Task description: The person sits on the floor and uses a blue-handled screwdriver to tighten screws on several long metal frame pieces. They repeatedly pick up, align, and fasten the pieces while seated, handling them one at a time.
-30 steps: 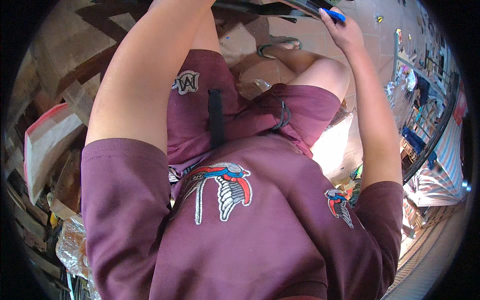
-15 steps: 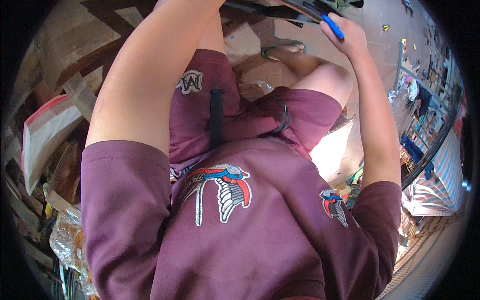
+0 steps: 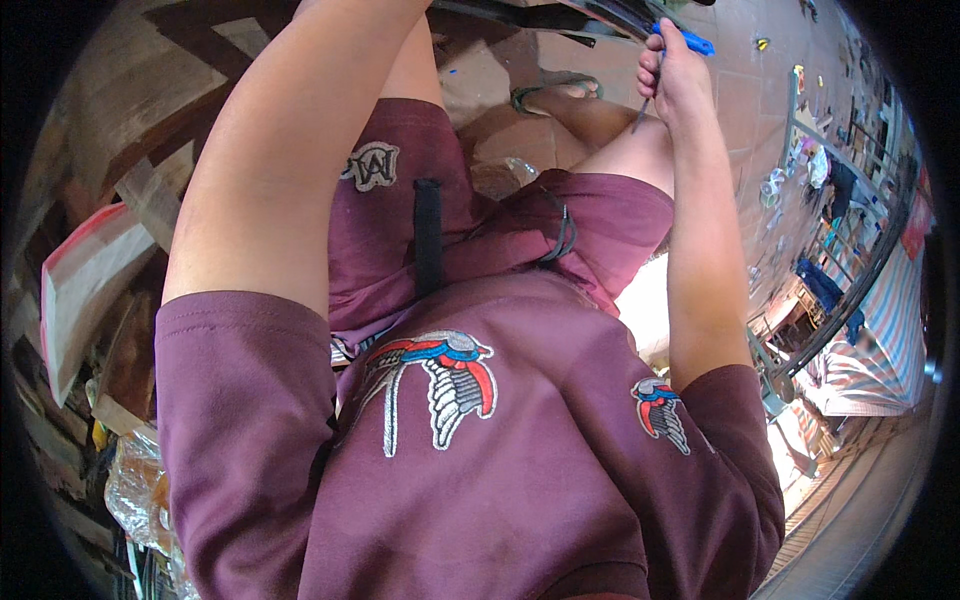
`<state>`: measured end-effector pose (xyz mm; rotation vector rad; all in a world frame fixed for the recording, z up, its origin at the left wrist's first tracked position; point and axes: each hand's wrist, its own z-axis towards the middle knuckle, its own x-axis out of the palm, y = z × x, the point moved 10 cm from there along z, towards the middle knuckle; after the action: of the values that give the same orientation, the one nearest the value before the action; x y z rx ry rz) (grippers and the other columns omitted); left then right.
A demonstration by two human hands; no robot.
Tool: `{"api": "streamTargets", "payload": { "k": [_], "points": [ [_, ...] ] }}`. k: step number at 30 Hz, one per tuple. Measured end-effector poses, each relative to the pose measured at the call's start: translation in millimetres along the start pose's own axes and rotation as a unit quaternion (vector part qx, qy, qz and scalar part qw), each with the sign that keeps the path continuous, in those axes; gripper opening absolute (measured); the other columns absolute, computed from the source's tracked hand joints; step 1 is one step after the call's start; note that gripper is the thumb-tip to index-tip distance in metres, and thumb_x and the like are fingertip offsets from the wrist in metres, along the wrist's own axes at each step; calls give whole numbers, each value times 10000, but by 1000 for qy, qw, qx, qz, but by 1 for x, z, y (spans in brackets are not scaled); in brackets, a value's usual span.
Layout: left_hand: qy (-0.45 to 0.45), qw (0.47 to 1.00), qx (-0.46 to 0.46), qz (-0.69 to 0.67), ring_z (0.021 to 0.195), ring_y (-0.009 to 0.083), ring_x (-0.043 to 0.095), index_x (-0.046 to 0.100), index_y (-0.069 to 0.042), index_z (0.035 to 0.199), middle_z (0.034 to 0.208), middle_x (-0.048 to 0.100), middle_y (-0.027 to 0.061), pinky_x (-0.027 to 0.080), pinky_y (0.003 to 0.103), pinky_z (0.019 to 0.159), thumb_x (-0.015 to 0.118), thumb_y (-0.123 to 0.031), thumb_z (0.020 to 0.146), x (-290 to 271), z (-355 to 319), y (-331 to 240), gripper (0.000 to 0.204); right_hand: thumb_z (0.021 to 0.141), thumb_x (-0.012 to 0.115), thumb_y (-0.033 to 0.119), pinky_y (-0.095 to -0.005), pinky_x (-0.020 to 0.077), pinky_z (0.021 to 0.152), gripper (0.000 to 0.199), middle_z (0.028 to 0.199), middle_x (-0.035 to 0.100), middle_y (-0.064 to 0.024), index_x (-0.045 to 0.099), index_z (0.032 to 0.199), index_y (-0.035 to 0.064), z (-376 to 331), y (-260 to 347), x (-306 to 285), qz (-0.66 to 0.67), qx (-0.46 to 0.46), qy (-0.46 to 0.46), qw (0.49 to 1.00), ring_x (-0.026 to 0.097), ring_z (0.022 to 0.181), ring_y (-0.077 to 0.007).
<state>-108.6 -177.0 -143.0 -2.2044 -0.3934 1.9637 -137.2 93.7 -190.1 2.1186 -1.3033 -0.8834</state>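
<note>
Near the top edge, my right hand point(image 3: 677, 78) is closed around a blue-handled screwdriver point(image 3: 690, 42). Its thin dark shaft comes out below the fingers and slants down toward my right knee; the tip's shape is too small to make out. Just left of this hand are dark, glossy long parts point(image 3: 530, 17), cut off by the frame's top. My left arm point(image 3: 270, 150) reaches up past the same edge, so the left hand is out of sight.
I sit on a tiled floor point(image 3: 735, 75), one sandalled foot point(image 3: 560, 97) ahead. Wooden pieces point(image 3: 150, 200), a red-edged white panel point(image 3: 95, 285) and clear plastic wrapping point(image 3: 137, 480) lie at left. A metal frame and striped cloth point(image 3: 870, 370) stand at right among scattered items.
My right hand has turned over and shifted slightly left, drawing the screwdriver back from the dark parts. Its shaft now shows, pointing toward me. The left arm has barely moved.
</note>
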Motion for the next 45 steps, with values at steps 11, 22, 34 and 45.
{"api": "streamTargets", "payload": {
  "k": [11, 22, 34, 45],
  "points": [
    [-21, 1000, 1, 1, 925, 355, 725, 784, -20, 900, 916, 750, 198, 563, 446, 817, 539, -760, 858, 2, -3, 0, 780, 1067, 485, 429, -321, 308, 452, 367, 617, 420, -10, 473, 926, 90, -14, -3, 6, 48, -7, -83, 995, 399, 513, -150],
    [-27, 1000, 6, -8, 950, 357, 723, 789, -25, 908, 941, 751, 200, 560, 456, 839, 537, -762, 859, 7, -1, 3, 780, 1082, 421, 373, -307, 324, 446, 345, 633, 424, -29, 458, 936, 63, -6, 0, 9, 51, -15, -88, 995, 390, 508, -137],
    [-21, 1000, 6, -2, 948, 357, 722, 789, -27, 903, 934, 751, 198, 557, 455, 841, 532, -757, 866, 4, -1, 3, 775, 1031, 532, 508, -307, 293, 374, 475, 545, 413, 4, 483, 740, 136, 14, 4, -1, -156, -47, -155, 974, 375, 393, -145],
    [-33, 999, 12, 0, 951, 355, 719, 787, -25, 905, 937, 750, 196, 556, 465, 836, 513, -755, 878, 4, 2, 1, 780, 1006, 556, 551, -332, 310, 375, 490, 520, 398, 9, 525, 751, 134, 21, -3, -19, -205, -42, -168, 963, 373, 370, -165]
  ]
}}
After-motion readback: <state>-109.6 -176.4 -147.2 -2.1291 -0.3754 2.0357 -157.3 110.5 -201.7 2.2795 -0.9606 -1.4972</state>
